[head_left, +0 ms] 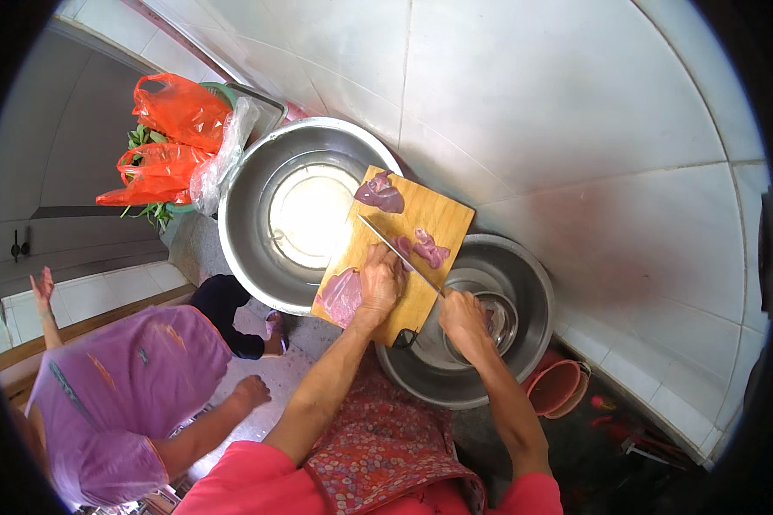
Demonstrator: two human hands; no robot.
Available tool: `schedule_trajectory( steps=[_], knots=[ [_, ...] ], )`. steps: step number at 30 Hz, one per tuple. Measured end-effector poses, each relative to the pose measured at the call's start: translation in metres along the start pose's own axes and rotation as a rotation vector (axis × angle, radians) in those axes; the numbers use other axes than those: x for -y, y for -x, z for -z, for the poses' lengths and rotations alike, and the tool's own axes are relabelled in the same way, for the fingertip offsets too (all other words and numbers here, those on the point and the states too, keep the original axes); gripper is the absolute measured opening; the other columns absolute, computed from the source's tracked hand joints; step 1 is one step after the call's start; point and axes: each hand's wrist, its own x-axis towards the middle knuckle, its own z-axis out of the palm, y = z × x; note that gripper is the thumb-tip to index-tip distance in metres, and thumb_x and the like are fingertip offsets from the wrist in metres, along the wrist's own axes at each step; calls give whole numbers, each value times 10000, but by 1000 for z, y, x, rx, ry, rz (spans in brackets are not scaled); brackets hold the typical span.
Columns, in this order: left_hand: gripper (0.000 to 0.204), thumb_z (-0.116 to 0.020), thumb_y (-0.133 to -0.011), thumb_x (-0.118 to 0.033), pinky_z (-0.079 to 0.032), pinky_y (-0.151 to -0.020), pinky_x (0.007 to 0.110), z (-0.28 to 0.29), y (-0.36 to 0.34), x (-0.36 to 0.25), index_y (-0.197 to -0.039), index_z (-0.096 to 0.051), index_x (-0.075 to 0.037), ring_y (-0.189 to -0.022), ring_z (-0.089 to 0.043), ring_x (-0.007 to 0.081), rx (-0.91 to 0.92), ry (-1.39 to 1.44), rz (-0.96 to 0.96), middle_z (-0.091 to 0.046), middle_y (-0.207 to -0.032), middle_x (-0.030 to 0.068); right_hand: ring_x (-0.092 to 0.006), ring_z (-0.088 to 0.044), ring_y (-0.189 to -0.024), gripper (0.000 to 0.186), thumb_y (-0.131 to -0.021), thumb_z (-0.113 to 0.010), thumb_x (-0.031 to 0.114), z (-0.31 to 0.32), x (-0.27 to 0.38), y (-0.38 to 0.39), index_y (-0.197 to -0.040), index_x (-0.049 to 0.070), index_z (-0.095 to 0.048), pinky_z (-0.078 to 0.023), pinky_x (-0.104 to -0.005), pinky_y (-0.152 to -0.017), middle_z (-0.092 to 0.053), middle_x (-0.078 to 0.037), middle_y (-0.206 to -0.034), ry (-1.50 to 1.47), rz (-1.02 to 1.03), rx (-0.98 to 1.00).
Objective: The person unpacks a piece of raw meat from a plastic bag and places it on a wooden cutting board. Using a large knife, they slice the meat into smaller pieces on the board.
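A wooden cutting board (449, 218) lies across the rims of two metal basins. My right hand (465, 324) is closed round the handle of a kitchen knife (414, 269), its blade slanting up and left over the board. Close beside the blade, my left hand (382, 279) has its fingers curled down on a small piece of raw meat (401, 246), mostly hidden by the fingers and blade. A dark red slab of meat (381, 194) rests at the board's far end. Pink trimmed pieces (431, 248) lie right of the blade, and a flat slice (342, 297) lies left of my wrist.
The large left basin (242, 236) holds water. Inside the right basin (537, 296) sits a smaller metal bowl (508, 313). Orange plastic bags (181, 112) and leafy greens stand far left. Another person (138, 386) in purple is at my left. Reddish buckets (554, 384) stand right, below a tiled wall.
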Motion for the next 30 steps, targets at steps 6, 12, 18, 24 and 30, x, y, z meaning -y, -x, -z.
schedule_trajectory(
  steps=[6,12,18,24,30],
  knots=[
    [181,-671,-731,49,-516,-774,427,-4,0,2,-907,-680,9,-926,-596,363,-37,83,36,-631,-949,153,-462,-657,-827,195,-904,-600,171,7,-48,44,-965,13,-697,-520,-530,-749,-673,-269,-848,-5,-30,-18],
    [81,-651,-872,12,-540,-756,358,2,8,5,-948,-672,-5,-858,-670,284,-101,247,227,-662,-974,138,-447,-666,-813,256,-936,-582,244,14,-43,45,-964,31,-722,-519,-523,-752,-679,-270,-847,-114,-70,-75],
    [124,-653,-882,-6,-556,-700,335,-6,13,9,-1005,-646,-1,-822,-678,250,-37,237,199,-609,-1027,135,-476,-627,-786,238,-914,-623,203,20,-28,49,-869,-25,-678,-489,-520,-690,-635,-277,-782,-136,0,-139],
    [200,-660,-867,-10,-533,-693,394,-8,10,2,-1059,-606,-13,-796,-644,319,-198,273,308,-579,-1029,162,-438,-673,-851,279,-941,-570,251,22,-44,46,-1039,43,-727,-526,-514,-776,-690,-258,-874,-79,-99,-105],
    [104,-682,-855,-39,-545,-717,387,4,8,-8,-951,-648,-16,-811,-640,320,-4,201,243,-607,-936,143,-436,-671,-840,278,-933,-582,253,33,-42,46,-1054,45,-721,-529,-509,-768,-689,-258,-889,-99,-106,-94]
  ],
)
